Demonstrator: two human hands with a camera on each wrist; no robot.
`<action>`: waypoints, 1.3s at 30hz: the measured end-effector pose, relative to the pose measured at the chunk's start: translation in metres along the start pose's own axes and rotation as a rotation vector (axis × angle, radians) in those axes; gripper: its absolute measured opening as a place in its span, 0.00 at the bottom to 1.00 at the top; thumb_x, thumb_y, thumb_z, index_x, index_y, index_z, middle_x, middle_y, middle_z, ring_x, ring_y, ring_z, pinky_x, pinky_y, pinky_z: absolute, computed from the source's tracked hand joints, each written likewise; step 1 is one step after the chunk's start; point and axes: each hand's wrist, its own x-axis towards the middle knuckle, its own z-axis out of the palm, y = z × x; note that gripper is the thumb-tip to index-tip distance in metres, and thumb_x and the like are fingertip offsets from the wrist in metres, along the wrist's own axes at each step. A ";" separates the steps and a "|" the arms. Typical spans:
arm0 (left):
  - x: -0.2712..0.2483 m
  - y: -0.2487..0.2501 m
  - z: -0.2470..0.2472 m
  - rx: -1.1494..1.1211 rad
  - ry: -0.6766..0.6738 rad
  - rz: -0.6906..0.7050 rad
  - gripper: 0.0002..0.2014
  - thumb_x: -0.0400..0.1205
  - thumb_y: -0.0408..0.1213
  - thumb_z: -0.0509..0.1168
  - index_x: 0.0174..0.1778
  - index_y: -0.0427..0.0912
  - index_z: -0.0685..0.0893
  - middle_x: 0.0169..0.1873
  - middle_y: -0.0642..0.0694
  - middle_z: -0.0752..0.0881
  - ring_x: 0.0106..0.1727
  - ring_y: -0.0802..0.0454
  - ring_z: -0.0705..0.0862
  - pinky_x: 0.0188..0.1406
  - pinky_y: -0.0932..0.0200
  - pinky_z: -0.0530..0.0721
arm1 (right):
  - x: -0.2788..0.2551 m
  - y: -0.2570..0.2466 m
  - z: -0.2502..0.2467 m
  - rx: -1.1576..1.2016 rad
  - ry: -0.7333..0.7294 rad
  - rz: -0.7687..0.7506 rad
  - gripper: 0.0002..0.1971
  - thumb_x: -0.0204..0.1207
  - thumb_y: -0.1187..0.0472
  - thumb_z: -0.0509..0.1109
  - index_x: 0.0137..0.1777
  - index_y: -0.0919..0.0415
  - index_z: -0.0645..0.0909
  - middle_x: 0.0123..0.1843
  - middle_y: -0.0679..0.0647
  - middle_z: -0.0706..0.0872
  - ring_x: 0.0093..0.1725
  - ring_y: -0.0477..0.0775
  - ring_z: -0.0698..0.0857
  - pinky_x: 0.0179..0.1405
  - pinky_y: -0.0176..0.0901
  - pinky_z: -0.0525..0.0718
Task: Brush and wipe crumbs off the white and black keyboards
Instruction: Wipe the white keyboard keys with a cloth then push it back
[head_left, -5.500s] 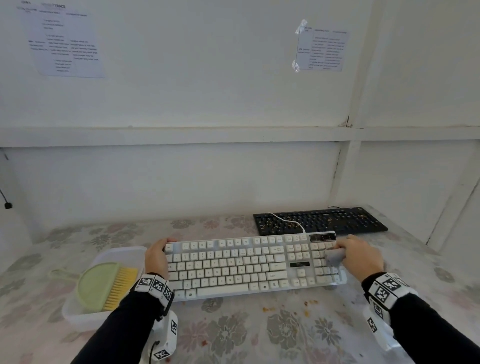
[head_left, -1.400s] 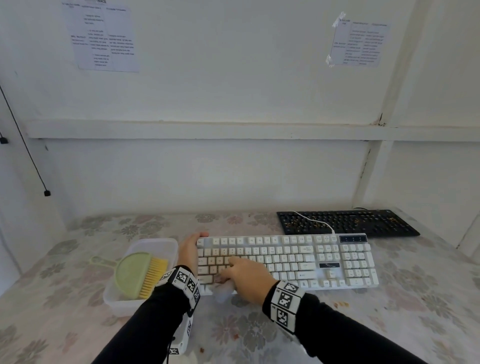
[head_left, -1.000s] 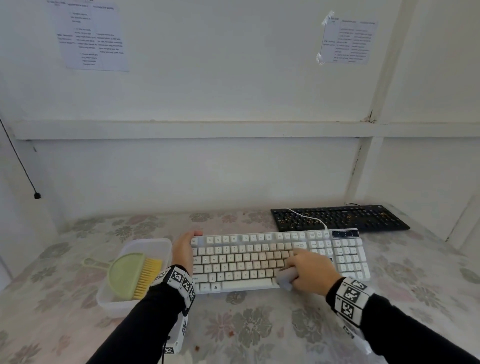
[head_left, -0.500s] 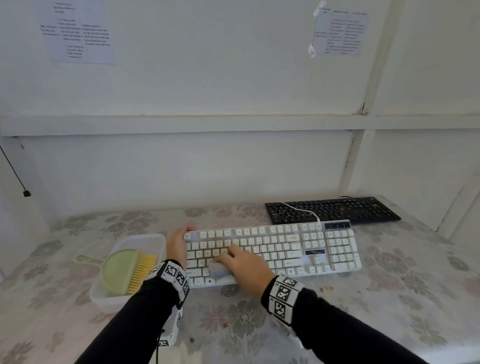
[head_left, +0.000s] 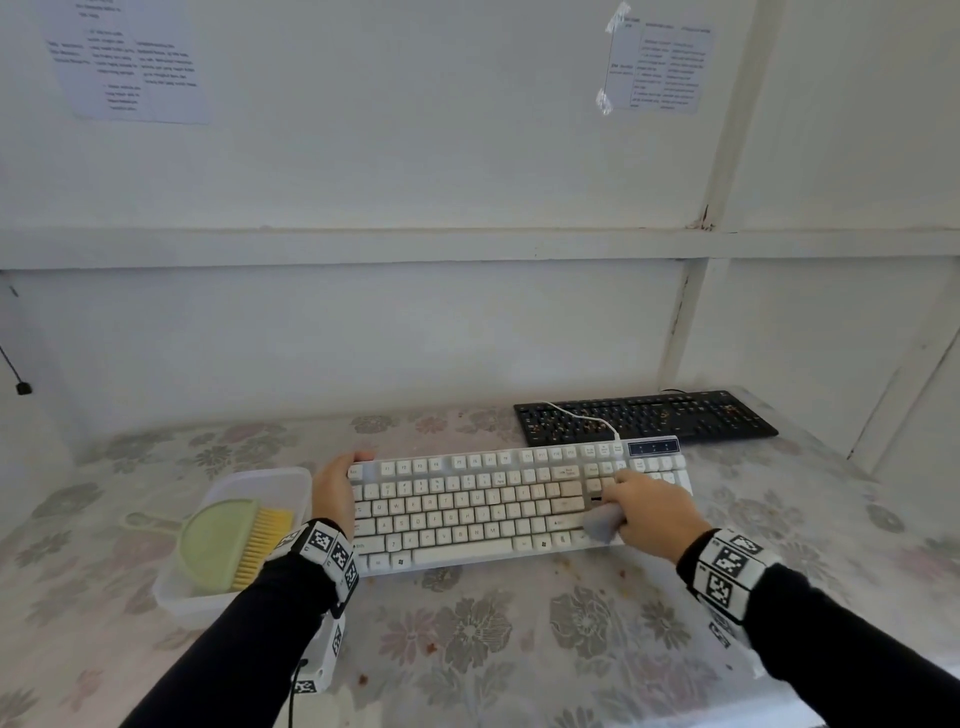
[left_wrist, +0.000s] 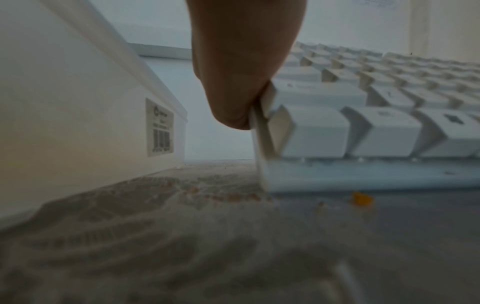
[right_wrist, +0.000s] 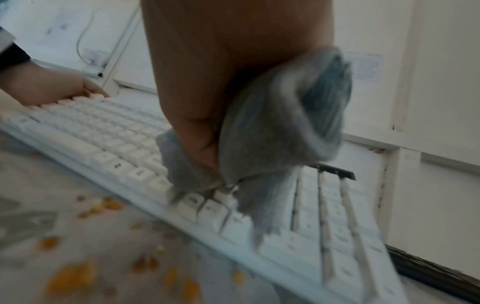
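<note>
The white keyboard (head_left: 483, 499) lies across the middle of the flowered table. My left hand (head_left: 335, 491) grips its left end, thumb over the far corner; the left wrist view shows the palm (left_wrist: 241, 67) against the keyboard's (left_wrist: 363, 123) edge. My right hand (head_left: 649, 512) holds a bunched grey cloth (head_left: 602, 524) on the keys beside the number pad. In the right wrist view the cloth (right_wrist: 285, 127) hangs from the fist onto the white keyboard (right_wrist: 109, 144). The black keyboard (head_left: 644, 418) lies behind, at the right, with specks on its keys.
A clear plastic tub (head_left: 244, 486) at the left holds a green brush with yellow bristles (head_left: 228, 543). Orange crumbs (right_wrist: 72, 275) lie on the tablecloth in front of the white keyboard. A white cable (head_left: 582, 415) crosses the black keyboard. The wall stands close behind.
My right hand has swept the cloth along the white keyboard from the left-centre keys to the right, by the number pad. The left hand has kept its hold on the left end.
</note>
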 end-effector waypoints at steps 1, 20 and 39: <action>-0.001 0.001 0.000 -0.006 -0.002 -0.004 0.16 0.84 0.37 0.53 0.35 0.45 0.82 0.28 0.39 0.80 0.31 0.42 0.80 0.39 0.50 0.78 | 0.001 -0.006 -0.003 0.025 0.023 -0.010 0.12 0.76 0.59 0.64 0.58 0.51 0.79 0.49 0.45 0.72 0.45 0.45 0.75 0.39 0.34 0.74; -0.001 0.002 -0.002 -0.006 -0.005 -0.014 0.14 0.84 0.36 0.54 0.36 0.44 0.83 0.31 0.40 0.81 0.34 0.41 0.80 0.42 0.47 0.79 | 0.006 -0.075 0.022 0.075 0.007 -0.296 0.12 0.78 0.52 0.65 0.59 0.49 0.83 0.54 0.47 0.76 0.52 0.49 0.78 0.42 0.35 0.76; -0.002 0.003 0.000 -0.035 -0.006 0.000 0.15 0.84 0.35 0.54 0.36 0.44 0.82 0.31 0.41 0.81 0.32 0.42 0.79 0.37 0.52 0.78 | 0.002 0.001 0.003 0.238 0.125 -0.037 0.11 0.76 0.62 0.67 0.57 0.52 0.81 0.51 0.43 0.72 0.51 0.45 0.77 0.51 0.34 0.79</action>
